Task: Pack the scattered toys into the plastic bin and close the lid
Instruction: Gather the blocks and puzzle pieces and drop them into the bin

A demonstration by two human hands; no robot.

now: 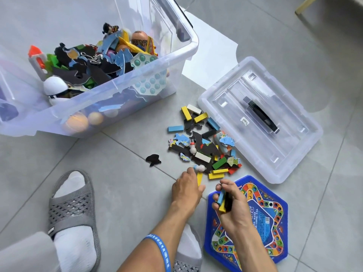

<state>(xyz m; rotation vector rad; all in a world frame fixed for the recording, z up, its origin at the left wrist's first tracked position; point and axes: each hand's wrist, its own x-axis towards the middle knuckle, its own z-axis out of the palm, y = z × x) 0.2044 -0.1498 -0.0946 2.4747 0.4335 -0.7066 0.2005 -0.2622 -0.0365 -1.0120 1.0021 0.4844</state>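
The left hand (186, 188) is shown knuckles-up at the near edge of the toy pile, its fingers curled around 1 yellow block (199, 178); a small white figure (200, 168) lies just beyond its fingertips. The right hand (230, 203) is closed around a small bundle of blocks (223, 201), of which blue, yellow and black ones can be made out, and is held above a blue hexagonal game board (275, 222) lying flat on the tiled floor (121, 193). The 2 hands are seen close together but not touching. A blue wristband (161, 248) is worn on the left forearm.

Beyond the hands, the scattered toys (204, 146) are heaped on the floor: coloured blocks, puzzle pieces and small figures, with 1 black puzzle piece (153, 159) lying apart to the left. The clear lid (261, 118), with a black handle, rests flat on the floor, touching the pile's right side. The plastic bin (110, 91) stands open at upper left, already holding many toys. 2 feet in white socks and grey slippers (72, 209) are visible at the bottom.
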